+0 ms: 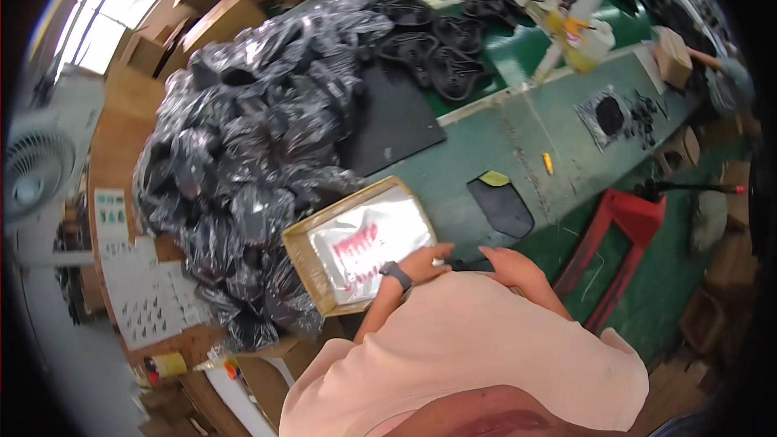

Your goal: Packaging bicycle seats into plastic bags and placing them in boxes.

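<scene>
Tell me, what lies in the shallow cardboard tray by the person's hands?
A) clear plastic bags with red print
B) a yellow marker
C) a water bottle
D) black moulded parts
A: the tray holds a stack of clear bags with red print, right beside the left hand; the black parts lie further up the bench.

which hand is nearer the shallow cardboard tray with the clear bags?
Left. The left hand sits at the lower right corner of the cardboard tray, at its edge. The right hand is farther right, over the green table, apart from the tray.
</scene>
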Motion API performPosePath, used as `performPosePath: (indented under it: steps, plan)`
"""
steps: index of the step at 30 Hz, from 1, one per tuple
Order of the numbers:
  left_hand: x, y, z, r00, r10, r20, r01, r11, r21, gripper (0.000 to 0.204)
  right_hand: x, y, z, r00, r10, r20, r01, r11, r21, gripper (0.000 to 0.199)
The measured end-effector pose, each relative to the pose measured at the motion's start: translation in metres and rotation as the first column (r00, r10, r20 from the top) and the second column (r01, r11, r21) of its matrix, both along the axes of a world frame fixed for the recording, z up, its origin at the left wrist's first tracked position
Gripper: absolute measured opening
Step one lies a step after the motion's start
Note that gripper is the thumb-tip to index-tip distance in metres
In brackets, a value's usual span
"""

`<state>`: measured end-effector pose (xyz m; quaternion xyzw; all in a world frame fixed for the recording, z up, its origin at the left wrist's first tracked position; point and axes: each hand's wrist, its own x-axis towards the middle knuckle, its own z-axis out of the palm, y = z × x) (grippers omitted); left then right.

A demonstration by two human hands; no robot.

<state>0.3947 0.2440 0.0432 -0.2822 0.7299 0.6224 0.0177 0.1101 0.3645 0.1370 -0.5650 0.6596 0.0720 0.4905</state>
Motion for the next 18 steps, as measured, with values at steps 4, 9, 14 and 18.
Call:
performPosePath:
  steps: [4,9,14,18]
  plan:
    - [-0.088,-0.001,0.026,0.984,-0.147,0.100,0.152,0.987,-0.042,0.071,-0.073,-0.039,-0.010,0.994,0.044,0.099,-0.024,0.981,-0.193,0.087]
    - [-0.144,-0.046,0.017,0.982,0.017,0.186,0.041,0.952,-0.303,0.068,-0.180,-0.137,-0.060,0.982,0.098,0.163,-0.053,0.964,-0.260,0.084]
    - [-0.198,-0.089,0.032,0.892,0.317,0.324,-0.196,0.914,-0.355,0.067,-0.265,-0.312,-0.125,0.994,0.102,0.030,-0.074,0.870,-0.487,0.078]
    - [-0.226,-0.148,0.029,0.850,0.490,0.195,-0.462,0.870,-0.173,0.062,-0.285,-0.451,-0.175,1.000,0.009,-0.001,-0.007,0.651,-0.759,0.081]
